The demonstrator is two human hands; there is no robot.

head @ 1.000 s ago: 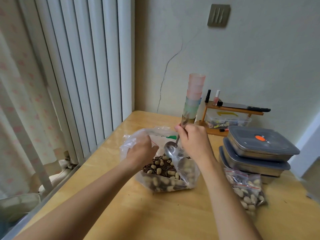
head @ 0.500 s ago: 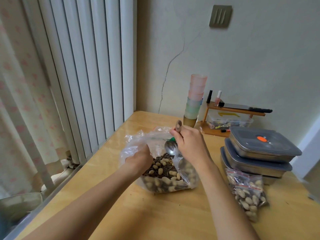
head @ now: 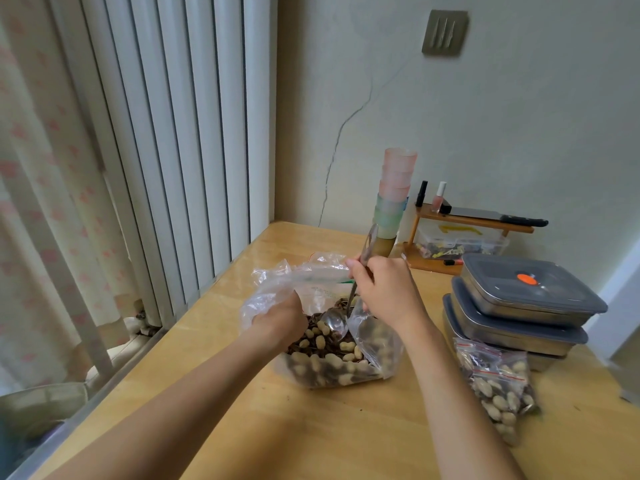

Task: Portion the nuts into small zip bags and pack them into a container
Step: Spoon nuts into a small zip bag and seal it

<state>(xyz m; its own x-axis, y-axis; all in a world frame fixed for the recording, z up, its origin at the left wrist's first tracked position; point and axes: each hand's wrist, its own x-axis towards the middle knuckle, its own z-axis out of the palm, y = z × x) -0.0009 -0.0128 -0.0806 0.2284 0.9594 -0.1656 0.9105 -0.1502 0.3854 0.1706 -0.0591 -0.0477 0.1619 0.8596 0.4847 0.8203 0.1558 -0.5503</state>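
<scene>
A large clear plastic bag [head: 377, 344] of peanuts and dark seeds [head: 332, 355] sits on the wooden table [head: 311, 438]. My left hand [head: 277, 323] grips the bag's left edge and holds its mouth wide. My right hand [head: 388, 292] holds a metal spoon [head: 334, 320] by the handle, nearly upright, with its bowl down among the nuts. Filled small zip bags [head: 495, 382] with red seal lines lie on the table to the right.
Three lidded metal containers [head: 526, 303] are stacked at the right, the top lid bearing an orange dot. A tower of stacked plastic cups [head: 393, 192] and a small wooden shelf [head: 474, 226] with bottles and a knife stand by the wall. The window and curtain are left.
My right hand has lowered the spoon into the big bag, so its bowl now reaches the nuts. My left hand keeps holding the bag's mouth wide.
</scene>
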